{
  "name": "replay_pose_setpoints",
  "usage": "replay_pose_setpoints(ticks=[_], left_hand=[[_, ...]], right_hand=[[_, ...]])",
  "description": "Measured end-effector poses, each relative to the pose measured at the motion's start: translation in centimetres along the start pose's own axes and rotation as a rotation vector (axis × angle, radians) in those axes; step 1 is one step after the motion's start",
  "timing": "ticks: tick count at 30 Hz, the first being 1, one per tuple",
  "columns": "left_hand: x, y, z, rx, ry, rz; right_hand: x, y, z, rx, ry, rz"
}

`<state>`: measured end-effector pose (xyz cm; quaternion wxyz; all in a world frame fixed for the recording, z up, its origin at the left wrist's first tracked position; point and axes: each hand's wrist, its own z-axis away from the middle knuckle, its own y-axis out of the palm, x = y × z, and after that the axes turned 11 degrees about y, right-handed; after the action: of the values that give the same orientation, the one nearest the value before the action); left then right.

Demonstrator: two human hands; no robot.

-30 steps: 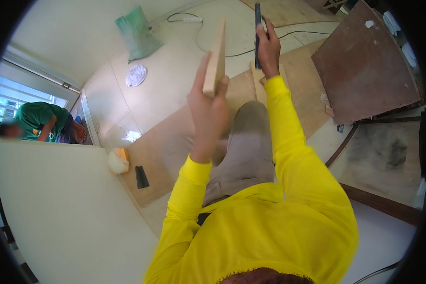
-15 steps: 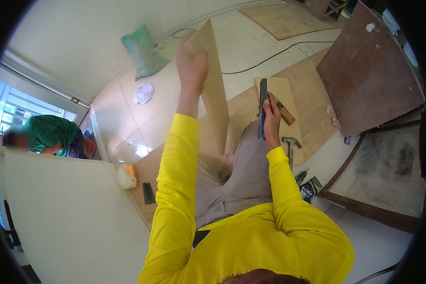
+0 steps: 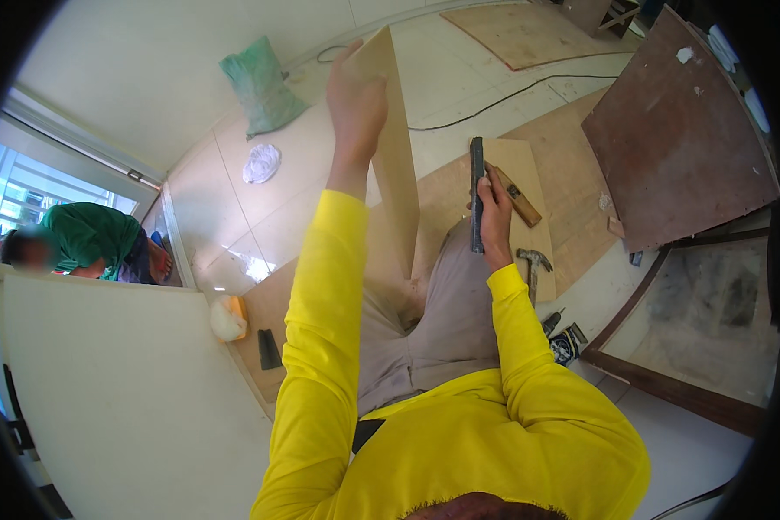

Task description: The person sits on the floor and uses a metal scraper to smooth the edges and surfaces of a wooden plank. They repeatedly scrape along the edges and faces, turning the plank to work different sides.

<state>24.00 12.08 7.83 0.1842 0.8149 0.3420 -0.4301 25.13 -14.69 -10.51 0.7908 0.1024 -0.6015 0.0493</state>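
Observation:
My left hand (image 3: 357,100) grips the upper end of a pale plywood board (image 3: 396,191) standing on edge between my knees. My right hand (image 3: 494,212) is wrapped round a long, dark straight bar (image 3: 477,156) held at my right knee. Beside it, a wooden hand plane (image 3: 526,205) rests on another pale board (image 3: 520,160) on the floor, with a claw hammer (image 3: 533,269) lower down. A power drill (image 3: 549,322) and another tool (image 3: 568,345) are near my right forearm.
A person in green (image 3: 91,238) bends in the doorway at left. A green sack (image 3: 260,87), white cloth (image 3: 262,163), black cable (image 3: 511,95) and yellow container (image 3: 231,316) are around me. A brown panel (image 3: 672,147) and framed piece (image 3: 693,321) stand right.
Since a second ago my left hand has raised the board upright and farther forward, and my right hand has lowered the dark bar to knee level. The last half second shows little movement.

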Motion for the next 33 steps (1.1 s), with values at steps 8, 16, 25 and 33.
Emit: replay_pose_setpoints(ticks=[8, 16, 25, 33], left_hand=[[1.1, 1.2, -1.9, -0.020, -0.031, -0.034], [2.7, 1.8, -2.9, -0.043, -0.054, -0.066], [2.6, 3.0, -3.1, -0.040, -0.044, -0.139], [1.8, 4.3, -2.9, -0.038, -0.025, -0.139]], right_hand=[[-0.3, 0.0, 1.8, 0.000, 0.026, -0.007], [-1.0, -0.3, 2.8, 0.001, 0.063, -0.004], [-0.9, -0.4, 3.5, 0.022, 0.062, 0.001], [-0.6, -0.4, 3.9, 0.025, 0.063, 0.019]])
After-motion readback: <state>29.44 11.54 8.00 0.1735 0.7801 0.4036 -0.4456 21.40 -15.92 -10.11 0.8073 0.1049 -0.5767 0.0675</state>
